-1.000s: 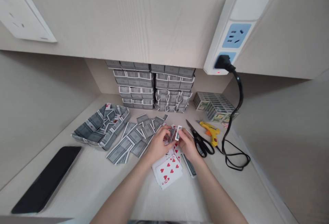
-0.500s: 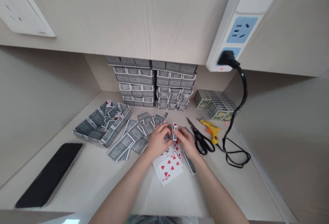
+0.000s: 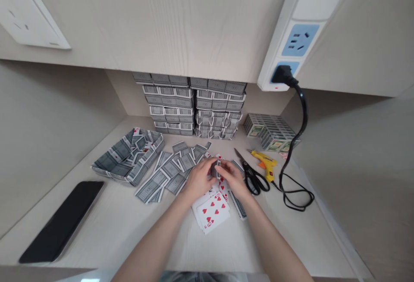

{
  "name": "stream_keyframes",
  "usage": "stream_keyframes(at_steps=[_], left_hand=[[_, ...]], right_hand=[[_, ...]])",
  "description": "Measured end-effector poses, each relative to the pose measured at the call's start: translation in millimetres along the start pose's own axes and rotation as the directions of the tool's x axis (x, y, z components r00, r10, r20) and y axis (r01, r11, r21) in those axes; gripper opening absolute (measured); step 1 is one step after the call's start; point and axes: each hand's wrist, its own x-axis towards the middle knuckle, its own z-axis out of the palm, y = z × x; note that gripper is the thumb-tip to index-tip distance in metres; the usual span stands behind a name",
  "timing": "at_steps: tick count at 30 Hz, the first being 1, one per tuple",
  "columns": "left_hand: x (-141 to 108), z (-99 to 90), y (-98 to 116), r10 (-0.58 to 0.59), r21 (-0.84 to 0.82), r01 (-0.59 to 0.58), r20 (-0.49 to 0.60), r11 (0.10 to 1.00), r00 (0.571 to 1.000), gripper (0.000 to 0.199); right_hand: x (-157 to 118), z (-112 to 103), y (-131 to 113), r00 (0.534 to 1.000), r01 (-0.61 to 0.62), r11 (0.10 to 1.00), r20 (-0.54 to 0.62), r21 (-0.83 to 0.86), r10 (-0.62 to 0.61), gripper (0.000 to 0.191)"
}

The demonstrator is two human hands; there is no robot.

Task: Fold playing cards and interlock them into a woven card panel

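Between my two hands is a small folded playing card (image 3: 217, 169), its grey patterned back showing. My left hand (image 3: 201, 177) is closed on its left side with the fingertips, and my right hand (image 3: 233, 179) pinches its right edge. Just below them lie face-up playing cards (image 3: 213, 213), a six of hearts on top. To the left of my left hand several grey-backed cards (image 3: 170, 169) are spread in a loose heap. A narrow folded card strip (image 3: 238, 206) rests beneath my right wrist.
Black-handled scissors (image 3: 254, 176) and a yellow glue gun (image 3: 265, 161) lie at right, its cord looping up to a power strip (image 3: 296, 40). A card-built tray (image 3: 147, 165) and a phone (image 3: 63, 219) are at left. Stacked card boxes (image 3: 171, 100) stand behind; banknote-patterned blocks (image 3: 274, 130) sit back right.
The folded card has turned between my fingers: its pale printed face showed before, and now the grey back shows. Both hands stay in nearly the same place.
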Motion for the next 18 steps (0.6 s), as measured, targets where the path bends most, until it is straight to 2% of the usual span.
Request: stream_keyframes(at_steps=[6,9,14,18], left_hand=[[0,1.5,1,0.020,-0.057,-0.021,-0.025,0.998,0.999,0.058],[-1,2.1,4,0.025,-0.092,-0.028,-0.033,0.995,0.999,0.057],[-1,1.4,8,0.039,-0.130,-0.044,-0.039,0.991,0.998,0.059],[-1,2.2,11,0.036,-0.145,-0.044,-0.058,0.988,0.998,0.057]], right_hand=[[0,0,0,1.000,-0.012,1.000,0.004,0.011,0.012,0.030],[-2,2,-2,0.999,-0.054,0.996,0.008,0.072,0.054,0.030],[-5,5,-7,0.980,-0.183,0.945,0.127,0.270,0.153,0.031],[-8,8,-9,0.976,-0.180,0.936,0.171,0.303,0.132,0.027]])
